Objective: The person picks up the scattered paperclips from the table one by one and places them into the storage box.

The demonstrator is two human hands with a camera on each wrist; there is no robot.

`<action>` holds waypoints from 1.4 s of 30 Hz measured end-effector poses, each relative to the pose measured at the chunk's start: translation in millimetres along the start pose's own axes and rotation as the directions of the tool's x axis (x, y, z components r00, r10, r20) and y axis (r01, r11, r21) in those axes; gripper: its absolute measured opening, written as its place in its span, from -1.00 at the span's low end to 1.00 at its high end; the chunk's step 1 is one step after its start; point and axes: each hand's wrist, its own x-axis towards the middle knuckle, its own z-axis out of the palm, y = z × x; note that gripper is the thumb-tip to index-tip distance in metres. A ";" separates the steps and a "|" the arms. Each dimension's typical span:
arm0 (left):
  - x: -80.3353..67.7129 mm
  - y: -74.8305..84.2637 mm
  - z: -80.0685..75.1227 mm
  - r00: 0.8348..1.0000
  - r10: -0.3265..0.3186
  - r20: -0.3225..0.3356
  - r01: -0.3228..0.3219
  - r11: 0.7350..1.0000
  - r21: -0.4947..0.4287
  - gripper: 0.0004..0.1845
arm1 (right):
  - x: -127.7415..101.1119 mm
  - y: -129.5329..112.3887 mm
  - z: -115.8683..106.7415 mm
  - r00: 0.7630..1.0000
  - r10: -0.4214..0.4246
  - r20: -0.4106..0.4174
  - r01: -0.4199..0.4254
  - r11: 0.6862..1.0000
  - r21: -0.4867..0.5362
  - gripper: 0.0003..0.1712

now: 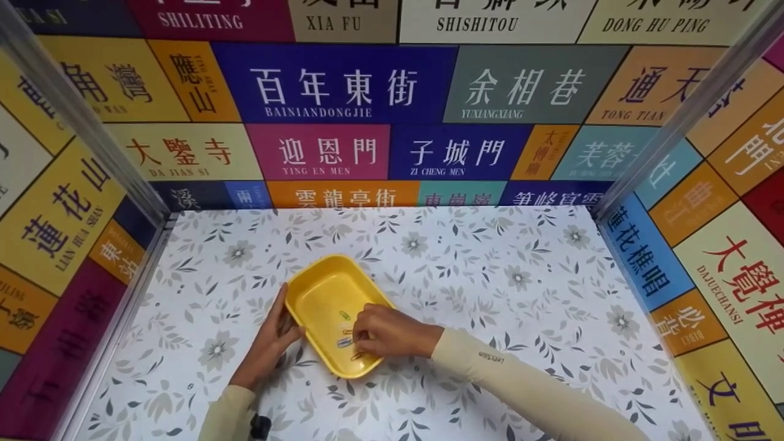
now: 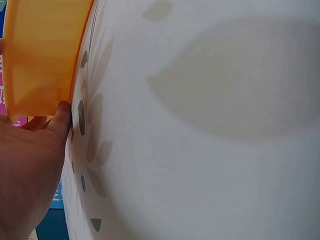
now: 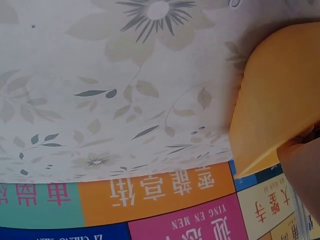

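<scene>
A yellow plastic tray (image 1: 321, 297) with rounded corners lies at an angle on the floral-patterned surface. Inside, toward its near end, are several small paper clips: a green paper clip (image 1: 345, 316), an orange paper clip (image 1: 347, 332), a pale blue paper clip (image 1: 345, 343) and a reddish paper clip (image 1: 358, 355). My left hand (image 1: 269, 343) touches the tray's left wall, fingers extended along the outside and thumb spread lower down. Over the tray's right side, my right hand (image 1: 392, 331) has bent fingers gathered close to the clips; its fingertips are hidden, so I cannot tell whether they pinch one.
A white covering with grey leaves and flowers (image 1: 490, 263) spreads around the tray. Upright panels with colourful Chinese place-name signs (image 1: 334, 86) enclose it at the back and both sides. Clear corner strips (image 1: 680, 122) stand where the panels meet.
</scene>
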 end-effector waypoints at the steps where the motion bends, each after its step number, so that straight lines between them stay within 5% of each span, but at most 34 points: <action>1: -0.5 0.0 -0.1 1.000 0.001 -0.002 -0.001 1.000 -0.003 0.05 | -1.9 -0.8 -1.4 1.000 -0.001 -0.011 0.001 1.000 -0.004 -0.91; 12: -2.7 0.3 1.0 0.999 -0.044 -0.030 0.044 0.999 0.007 0.06 | -33.0 -1.6 -14.0 0.989 0.013 -0.150 -0.008 1.000 0.030 -0.88; 22: -2.6 -0.4 1.6 0.998 -0.051 -0.040 0.052 0.999 0.016 0.07 | -62.1 5.0 -7.5 0.945 -0.083 -0.317 0.098 0.995 0.030 -0.93; 42: -0.8 3.1 2.3 0.999 -0.031 -0.033 0.032 0.999 0.044 0.07 | -104.5 21.3 4.4 0.876 -0.080 -0.476 0.116 0.992 0.048 -0.85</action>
